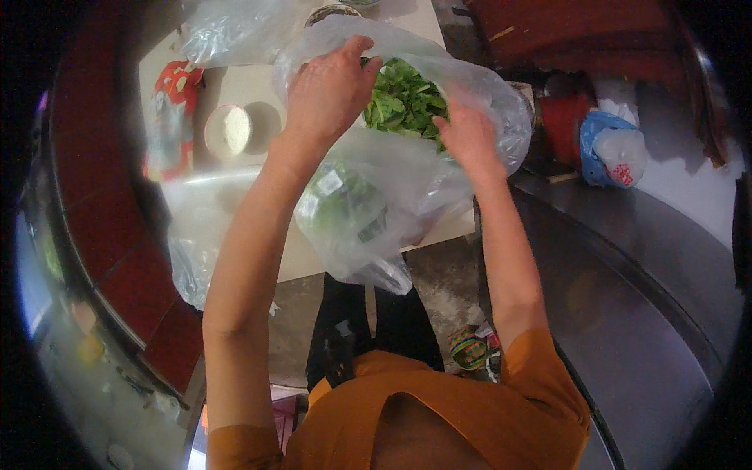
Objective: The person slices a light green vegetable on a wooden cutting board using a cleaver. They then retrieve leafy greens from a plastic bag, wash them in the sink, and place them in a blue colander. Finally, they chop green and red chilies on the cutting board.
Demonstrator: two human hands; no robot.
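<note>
A large translucent plastic bag (pixel 393 158) lies across the table before me, its mouth spread wide. Leafy greens (pixel 405 100) show through that mouth, between my two hands. At the left rim of the bag, my left hand (pixel 335 85) grips the film, with thumb and forefinger near the leaves. My right hand (pixel 473 132) is at the opposite side, its thumb beside the greens; its blurred fingers are partly veiled by film, so their grip is unclear. Through the bag's nearer part shows more green content (pixel 341 194) with a white label.
Left of the bag, a round white container (pixel 228 131) and a red-and-white package (pixel 173 117) rest on the pale table (pixel 302 258). More clear plastic (pixel 235 29) lies farther back, near a bowl (pixel 332 13). A dark counter (pixel 593 282) runs along the right, with a blue-and-white bag (pixel 614 150).
</note>
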